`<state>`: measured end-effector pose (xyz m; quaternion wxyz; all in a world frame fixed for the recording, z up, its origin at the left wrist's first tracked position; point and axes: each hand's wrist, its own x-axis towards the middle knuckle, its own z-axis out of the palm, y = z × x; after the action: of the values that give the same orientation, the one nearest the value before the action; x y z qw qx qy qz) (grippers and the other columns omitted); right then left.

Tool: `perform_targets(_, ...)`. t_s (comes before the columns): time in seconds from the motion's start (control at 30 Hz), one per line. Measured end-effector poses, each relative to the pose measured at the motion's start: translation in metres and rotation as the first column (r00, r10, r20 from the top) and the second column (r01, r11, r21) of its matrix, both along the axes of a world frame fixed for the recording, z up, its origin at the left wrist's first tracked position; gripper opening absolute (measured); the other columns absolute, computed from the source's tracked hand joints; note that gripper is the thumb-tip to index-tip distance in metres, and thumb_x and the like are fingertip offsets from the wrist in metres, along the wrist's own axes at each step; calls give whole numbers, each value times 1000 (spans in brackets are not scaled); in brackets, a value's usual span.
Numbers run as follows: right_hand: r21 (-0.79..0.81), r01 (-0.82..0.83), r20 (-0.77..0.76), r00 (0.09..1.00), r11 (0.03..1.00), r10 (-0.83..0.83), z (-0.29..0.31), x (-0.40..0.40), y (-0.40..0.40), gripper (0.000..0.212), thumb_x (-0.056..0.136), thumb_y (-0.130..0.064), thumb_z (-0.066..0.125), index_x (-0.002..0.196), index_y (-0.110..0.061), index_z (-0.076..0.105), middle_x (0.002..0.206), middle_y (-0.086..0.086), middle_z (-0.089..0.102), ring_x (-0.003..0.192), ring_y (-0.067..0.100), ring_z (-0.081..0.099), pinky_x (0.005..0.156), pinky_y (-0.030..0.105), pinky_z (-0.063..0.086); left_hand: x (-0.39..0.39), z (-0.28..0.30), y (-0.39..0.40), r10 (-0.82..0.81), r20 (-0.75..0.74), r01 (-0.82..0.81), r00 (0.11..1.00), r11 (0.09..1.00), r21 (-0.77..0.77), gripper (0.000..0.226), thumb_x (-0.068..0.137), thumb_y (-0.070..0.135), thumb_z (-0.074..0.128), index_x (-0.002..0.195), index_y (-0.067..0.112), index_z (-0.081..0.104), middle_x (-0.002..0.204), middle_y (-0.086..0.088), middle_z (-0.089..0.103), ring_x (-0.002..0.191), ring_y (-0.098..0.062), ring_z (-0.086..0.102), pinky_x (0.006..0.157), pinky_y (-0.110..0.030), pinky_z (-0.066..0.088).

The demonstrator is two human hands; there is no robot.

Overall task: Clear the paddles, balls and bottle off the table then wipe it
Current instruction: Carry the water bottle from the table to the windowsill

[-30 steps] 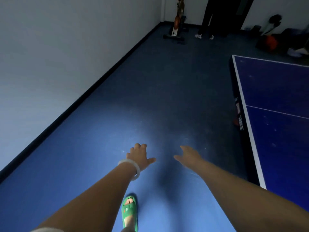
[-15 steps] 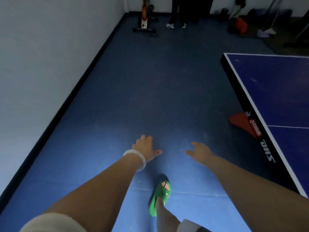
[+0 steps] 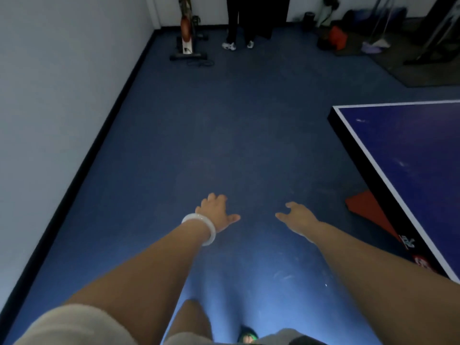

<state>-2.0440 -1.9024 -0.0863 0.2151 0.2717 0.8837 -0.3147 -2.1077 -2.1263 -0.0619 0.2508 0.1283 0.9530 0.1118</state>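
Your left hand (image 3: 216, 213) and right hand (image 3: 297, 217) hang apart over the blue floor (image 3: 224, 133), fingers relaxed and holding nothing. The table (image 3: 408, 145) corner sits to your right.

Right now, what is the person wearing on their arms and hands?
The left hand has a smooth, pale white bangle round its wrist. The right hand wears nothing: no ring, watch or glove. Both forearms are bare. A light grey-beige short sleeve covers the left upper arm at the bottom of the picture.
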Motion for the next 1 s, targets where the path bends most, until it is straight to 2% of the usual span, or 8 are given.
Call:
perform_targets(0.2,29,113,25,993,993,-113,-15,-124,28,66,98,-41,53,151,-8,30,152,14,35,135,32,41,110,41,37,-154,-15,38,-145,20,145,989,989,11,73,91,56,56,147,17,32,147,-10,32,136,-33,33,110,-46,33)
perform_targets(0.4,28,300,16,954,954,-300,-16,-237,58,64,97,-38,56,150,-9,32,150,14,37,129,32,46,102,40,45,-311,-9,76,-266,41,266,963,964,12,72,92,54,56,148,17,32,147,-9,32,135,-30,36,110,-45,34)
perform_targets(0.67,27,584,-133,807,812,-576,-11,-331,135,55,98,-31,56,146,-12,38,146,12,37,120,27,50,85,36,49,-453,-16,194,-475,81,476,876,879,5,73,91,55,57,147,17,33,147,-9,32,133,-33,37,108,-47,37)
perform_targets(0.83,96,715,-318,681,693,-659,-10,-391,230,47,98,-23,55,142,-8,43,143,14,40,129,31,41,100,43,45,-526,-17,304,-581,38,580,813,814,17,73,91,55,56,148,17,32,148,-9,32,133,-32,38,109,-47,36)
perform_targets(1.0,107,818,-362,562,566,-744,7,-430,327,46,97,-20,55,140,-6,45,139,17,44,128,33,39,107,43,36,-580,0,423,-663,26,662,748,749,25,72,92,53,57,148,17,31,149,-8,30,135,-31,36,109,-48,36)
